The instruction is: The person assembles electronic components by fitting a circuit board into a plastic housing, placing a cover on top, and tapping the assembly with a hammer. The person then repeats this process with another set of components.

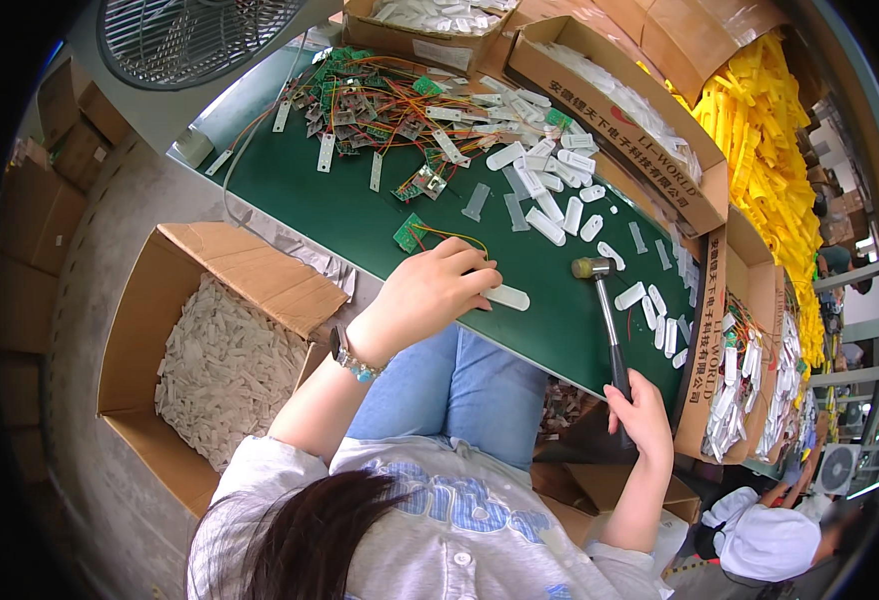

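Observation:
My left hand (440, 287) is at the table's near edge, its fingers closed over a white oblong plastic casing (509, 297) whose rounded end sticks out to the right. Beside the fingers lies a small green circuit board (410, 233), with red and yellow wires running toward the hand. The handle of a small mallet (611, 325) is in my right hand (645, 415); its yellowish-and-dark head (593, 267) lies over the table. Around that head are loose white casings (631, 296) and clear plastic strips (639, 238).
A tangle of wired circuit boards (360, 105) covers the far left of the green table (300, 205). Cardboard boxes of parts (615, 125) line the far and right sides. A fan (195, 40) stands far left, above a carton of white pieces (230, 360). Yellow parts (760, 130) are heaped right.

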A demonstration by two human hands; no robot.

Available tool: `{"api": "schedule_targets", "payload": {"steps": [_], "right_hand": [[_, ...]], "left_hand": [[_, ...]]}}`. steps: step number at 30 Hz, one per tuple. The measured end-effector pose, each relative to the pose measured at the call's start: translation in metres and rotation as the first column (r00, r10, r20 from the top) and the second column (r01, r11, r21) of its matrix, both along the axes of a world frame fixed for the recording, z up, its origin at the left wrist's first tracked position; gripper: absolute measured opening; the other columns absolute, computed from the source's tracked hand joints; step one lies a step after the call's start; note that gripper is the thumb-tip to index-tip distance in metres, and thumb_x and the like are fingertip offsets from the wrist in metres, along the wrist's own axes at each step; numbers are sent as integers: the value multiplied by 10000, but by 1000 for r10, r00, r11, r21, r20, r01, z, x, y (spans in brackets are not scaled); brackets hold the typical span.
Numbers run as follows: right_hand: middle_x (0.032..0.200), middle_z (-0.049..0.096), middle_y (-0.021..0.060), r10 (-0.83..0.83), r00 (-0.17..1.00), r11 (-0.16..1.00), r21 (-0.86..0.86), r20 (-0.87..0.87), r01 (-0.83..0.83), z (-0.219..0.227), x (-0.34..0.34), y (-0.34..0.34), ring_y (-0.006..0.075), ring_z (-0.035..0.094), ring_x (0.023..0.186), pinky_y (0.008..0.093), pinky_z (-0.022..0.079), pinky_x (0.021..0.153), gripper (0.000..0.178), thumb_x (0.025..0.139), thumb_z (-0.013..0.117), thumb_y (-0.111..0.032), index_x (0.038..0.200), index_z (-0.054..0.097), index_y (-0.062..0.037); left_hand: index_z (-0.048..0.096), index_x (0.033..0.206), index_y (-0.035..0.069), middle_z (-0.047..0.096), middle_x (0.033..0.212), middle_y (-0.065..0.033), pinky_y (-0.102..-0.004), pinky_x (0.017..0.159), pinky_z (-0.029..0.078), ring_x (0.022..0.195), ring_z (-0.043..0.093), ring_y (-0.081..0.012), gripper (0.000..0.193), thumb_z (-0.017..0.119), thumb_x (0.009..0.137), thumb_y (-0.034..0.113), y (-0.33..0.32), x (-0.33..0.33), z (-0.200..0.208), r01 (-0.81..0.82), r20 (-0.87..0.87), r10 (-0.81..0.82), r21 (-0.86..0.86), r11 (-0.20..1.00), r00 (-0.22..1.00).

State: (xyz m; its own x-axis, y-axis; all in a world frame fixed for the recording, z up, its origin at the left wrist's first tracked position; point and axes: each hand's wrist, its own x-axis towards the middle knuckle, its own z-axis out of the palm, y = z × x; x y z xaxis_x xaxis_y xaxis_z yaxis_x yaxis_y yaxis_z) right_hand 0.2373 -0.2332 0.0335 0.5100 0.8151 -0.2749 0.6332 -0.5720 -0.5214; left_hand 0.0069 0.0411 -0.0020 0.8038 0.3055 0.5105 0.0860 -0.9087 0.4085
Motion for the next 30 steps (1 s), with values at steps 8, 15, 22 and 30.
{"api": "schedule_targets", "payload": {"steps": [8,15,22,30], "right_hand": [[676,587,114,-51,994,963,269,96,23,15,-53,-7,219,594,554,362,468,543,149,981,599,-105,1044,542,17],[769,660,201,-67,932,947,317,357,-53,22,-69,-2,380,670,674,437,500,594,203,936,639,-90,1087,554,16],[715,631,180,-202,936,889,454,290,51,23,-69,0,359,662,620,411,498,571,162,951,621,-88,1054,559,20],[745,657,181,7,901,951,277,433,-141,10,-72,0,366,668,635,418,504,558,190,935,643,-100,1070,564,8]], "left_hand": [[637,1029,127,660,1069,3,-356,880,537,1081,598,-234,311,760,759,222,1,-1,-2,6,-5,-6,-12,1000,1000],[630,1025,125,655,1072,3,-357,868,543,1082,597,-232,311,759,761,228,1,0,-3,2,9,-3,23,1000,1000],[621,1014,131,650,1038,-13,-351,812,561,1047,602,-235,301,756,759,217,2,0,-3,22,44,-23,18,1000,999],[624,1016,130,649,1031,-16,-348,812,560,1053,601,-238,293,750,768,225,2,-2,-3,18,47,-19,4,1000,999]]}}
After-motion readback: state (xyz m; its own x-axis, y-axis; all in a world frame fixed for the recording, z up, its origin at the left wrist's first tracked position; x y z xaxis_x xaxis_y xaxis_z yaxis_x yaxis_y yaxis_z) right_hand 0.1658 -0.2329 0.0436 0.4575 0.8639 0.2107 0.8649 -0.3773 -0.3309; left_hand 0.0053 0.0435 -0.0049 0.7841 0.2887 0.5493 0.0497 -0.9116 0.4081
